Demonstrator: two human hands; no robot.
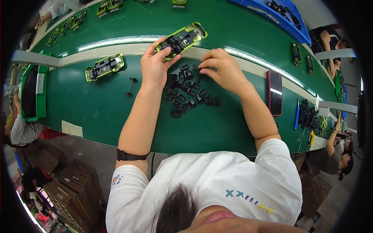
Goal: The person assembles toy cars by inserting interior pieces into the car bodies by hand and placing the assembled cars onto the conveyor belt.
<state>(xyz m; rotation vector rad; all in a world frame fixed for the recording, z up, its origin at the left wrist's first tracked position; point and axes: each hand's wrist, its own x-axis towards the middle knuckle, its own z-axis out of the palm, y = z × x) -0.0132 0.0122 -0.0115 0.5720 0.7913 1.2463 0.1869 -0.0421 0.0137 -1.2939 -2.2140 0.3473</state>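
**Workbench and Surrounding Floor**

Through my remote view, a green workbench carries long bright light reflections. Pale posts flank it; stacked brown boards stand at lower left, beside grey floor.

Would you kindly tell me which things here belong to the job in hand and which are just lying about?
Seems part of the job:
green car body in the left hand
small black parts by the right hand
wheeled axle

Seems just lying about:
phone
slim blue tool

left hand forward, curled in a grip — right hand angled left, half bent
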